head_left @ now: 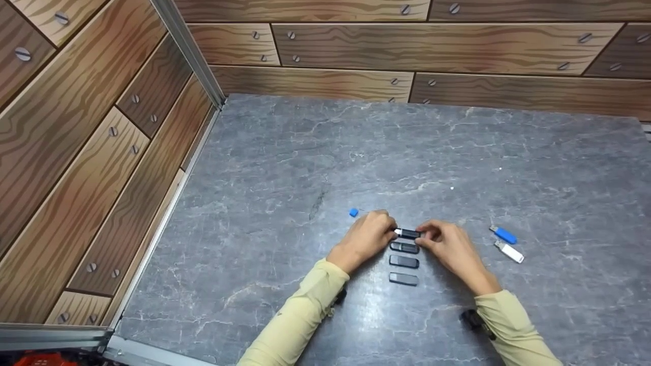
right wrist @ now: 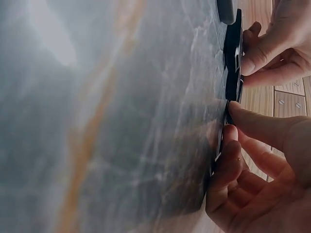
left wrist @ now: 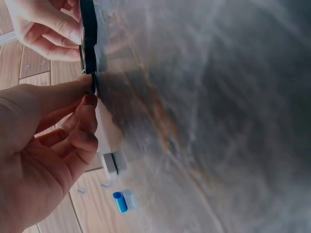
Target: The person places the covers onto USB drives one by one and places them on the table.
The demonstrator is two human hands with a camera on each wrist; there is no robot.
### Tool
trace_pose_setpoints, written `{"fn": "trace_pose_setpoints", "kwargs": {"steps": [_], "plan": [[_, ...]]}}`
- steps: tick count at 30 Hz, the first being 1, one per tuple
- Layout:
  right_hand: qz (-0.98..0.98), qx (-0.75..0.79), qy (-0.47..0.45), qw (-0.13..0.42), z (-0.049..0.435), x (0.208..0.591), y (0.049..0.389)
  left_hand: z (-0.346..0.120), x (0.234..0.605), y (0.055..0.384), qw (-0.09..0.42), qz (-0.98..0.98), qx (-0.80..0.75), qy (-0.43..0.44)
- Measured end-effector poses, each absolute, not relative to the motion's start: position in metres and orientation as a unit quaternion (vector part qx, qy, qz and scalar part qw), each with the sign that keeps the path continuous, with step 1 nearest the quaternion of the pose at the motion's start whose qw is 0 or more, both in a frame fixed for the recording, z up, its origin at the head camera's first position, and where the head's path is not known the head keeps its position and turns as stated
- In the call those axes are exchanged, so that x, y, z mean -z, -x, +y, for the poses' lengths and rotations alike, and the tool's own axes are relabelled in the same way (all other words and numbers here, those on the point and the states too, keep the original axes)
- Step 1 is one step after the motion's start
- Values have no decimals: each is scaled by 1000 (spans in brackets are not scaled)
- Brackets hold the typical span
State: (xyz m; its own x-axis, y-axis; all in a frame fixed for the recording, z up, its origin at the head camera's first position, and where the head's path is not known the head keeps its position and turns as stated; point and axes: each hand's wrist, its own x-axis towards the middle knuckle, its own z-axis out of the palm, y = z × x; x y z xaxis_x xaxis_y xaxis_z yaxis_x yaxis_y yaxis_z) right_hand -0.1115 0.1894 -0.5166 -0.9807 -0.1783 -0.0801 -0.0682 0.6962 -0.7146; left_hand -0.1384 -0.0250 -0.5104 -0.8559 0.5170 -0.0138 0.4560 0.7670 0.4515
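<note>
Between both hands lies a black USB stick (head_left: 408,234), the top one of a column on the table. My left hand (head_left: 368,234) pinches its left end with thumb and finger, while the right hand (head_left: 450,246) pinches the right end. Just below, in line, lie a dark USB stick (head_left: 405,247), another dark one (head_left: 404,261) and a greyer one (head_left: 403,278). A small blue cap (head_left: 353,212) is beyond the left hand. In the left wrist view a white cap (left wrist: 110,166) stands near the blue cap (left wrist: 120,202). Fingers partly cover the stick's ends.
To the right of the right hand lie a blue USB stick (head_left: 503,235) and a white USB stick (head_left: 509,252), both with bare metal plugs. Wood-patterned walls (head_left: 346,48) border the grey marbled table (head_left: 274,168) at the back and left.
</note>
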Motion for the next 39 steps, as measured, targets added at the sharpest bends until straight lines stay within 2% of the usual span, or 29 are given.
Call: {"fn": "trace_pose_setpoints", "kwargs": {"steps": [9,13,18,27,39], "plan": [[906,409,61,86,193,517,110,-24,509,138,73,938,-227,-253],[896,434,44,88,200,515,106,-27,508,138,59,937,-237,-249],[892,448,17,66,216,515,97,-38,506,140,28,936,-267,-229],[897,438,-49,22,246,514,84,-64,506,145,21,935,-313,-165],[890,439,-115,37,283,512,71,-75,514,138,27,937,-319,-140]]}}
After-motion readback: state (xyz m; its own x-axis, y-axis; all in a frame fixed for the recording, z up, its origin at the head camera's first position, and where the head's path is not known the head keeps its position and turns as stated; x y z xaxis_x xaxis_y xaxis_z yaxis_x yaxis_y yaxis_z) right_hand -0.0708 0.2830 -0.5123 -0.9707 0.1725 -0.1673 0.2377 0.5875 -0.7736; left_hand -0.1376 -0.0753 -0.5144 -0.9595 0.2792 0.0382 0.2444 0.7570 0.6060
